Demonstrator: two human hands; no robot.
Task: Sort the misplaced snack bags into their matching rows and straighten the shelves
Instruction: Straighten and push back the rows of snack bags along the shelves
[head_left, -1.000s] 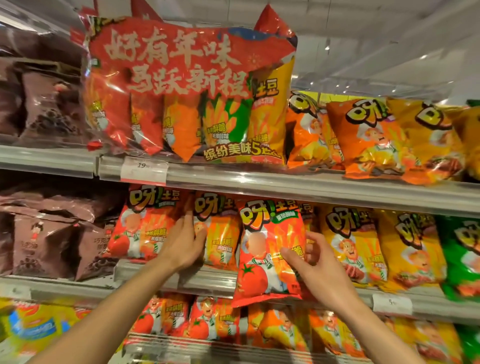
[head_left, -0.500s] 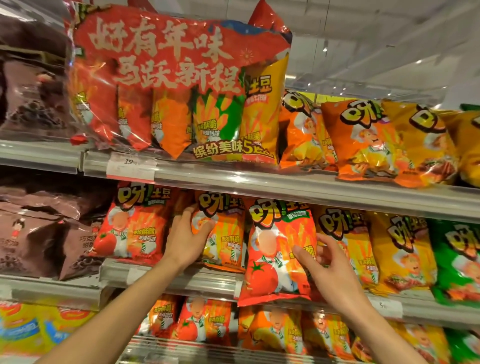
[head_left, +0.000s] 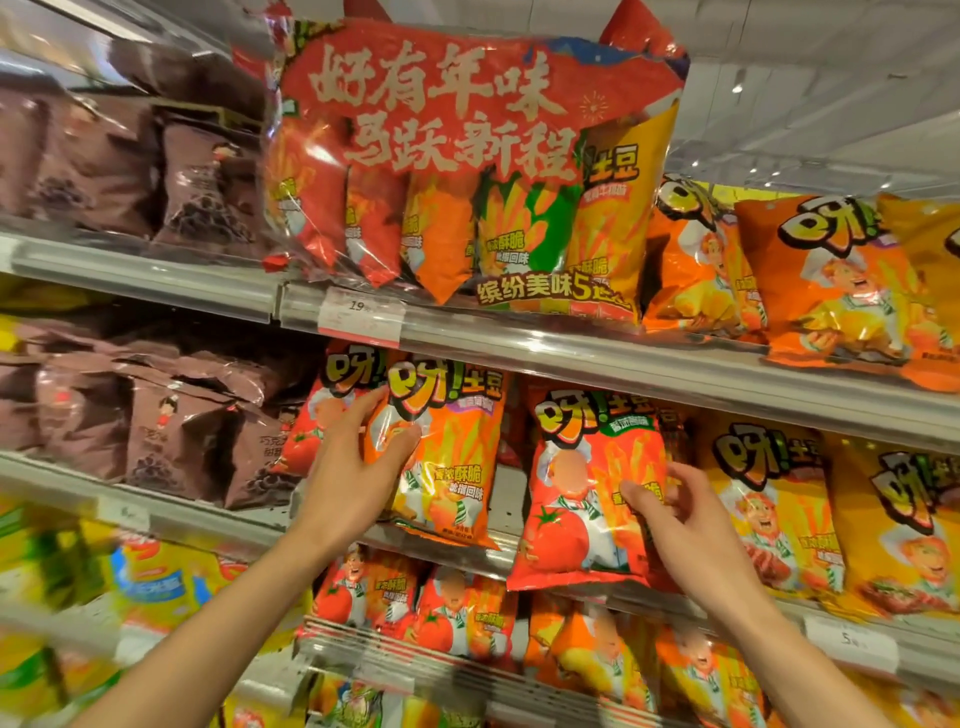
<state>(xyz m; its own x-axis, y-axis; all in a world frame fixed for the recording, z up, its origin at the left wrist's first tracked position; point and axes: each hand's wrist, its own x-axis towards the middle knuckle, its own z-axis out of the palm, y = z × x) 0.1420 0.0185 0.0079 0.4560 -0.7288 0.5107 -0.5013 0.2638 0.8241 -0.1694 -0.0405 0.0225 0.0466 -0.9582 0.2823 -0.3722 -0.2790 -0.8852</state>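
Hands both gripping bags: left hand (head_left: 353, 462) has pulled orange bag (head_left: 447, 457) fwd, right hand (head_left: 691, 525) still pinches tomato bag (head_left: 587, 493) (swap likely).

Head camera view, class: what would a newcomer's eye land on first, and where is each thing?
First, the big red multipack with bold white characters, standing on the top shelf. Next, on the middle shelf below, the left hand grips an orange potato-stick bag, and the right hand holds a red tomato-flavour bag at its right edge. Dark brown bags fill the left side.
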